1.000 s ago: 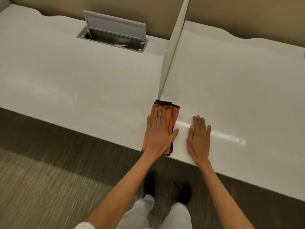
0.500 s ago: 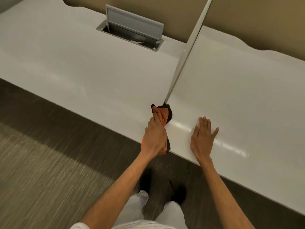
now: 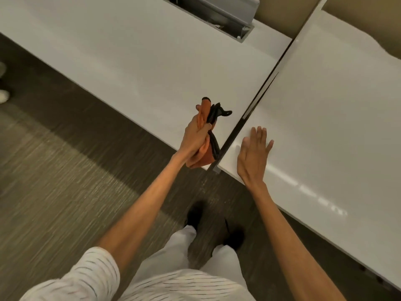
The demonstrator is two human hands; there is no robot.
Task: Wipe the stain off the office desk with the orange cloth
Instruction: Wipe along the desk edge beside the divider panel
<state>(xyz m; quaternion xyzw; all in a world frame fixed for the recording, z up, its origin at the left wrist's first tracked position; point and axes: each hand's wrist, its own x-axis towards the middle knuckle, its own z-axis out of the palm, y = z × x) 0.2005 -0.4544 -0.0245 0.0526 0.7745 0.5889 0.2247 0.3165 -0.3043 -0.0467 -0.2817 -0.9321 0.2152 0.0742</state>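
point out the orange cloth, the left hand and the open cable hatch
orange cloth [image 3: 203, 153]: head view, lower orange fold under the fist.
left hand [image 3: 195, 135]: head view, back of the fist.
cable hatch [image 3: 219, 7]: head view, raised grey lid.

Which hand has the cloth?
The left hand, fist closed around the bunched orange cloth. The right hand lies open on the desk.

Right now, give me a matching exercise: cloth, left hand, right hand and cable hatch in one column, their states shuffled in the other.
1. cloth
2. left hand
3. right hand
4. cable hatch

A. lid propped open
B. flat on the desk, fingers spread
C. bunched, lifted off the desk
D. closed in a grip

Pairs: 1-C, 2-D, 3-B, 4-A
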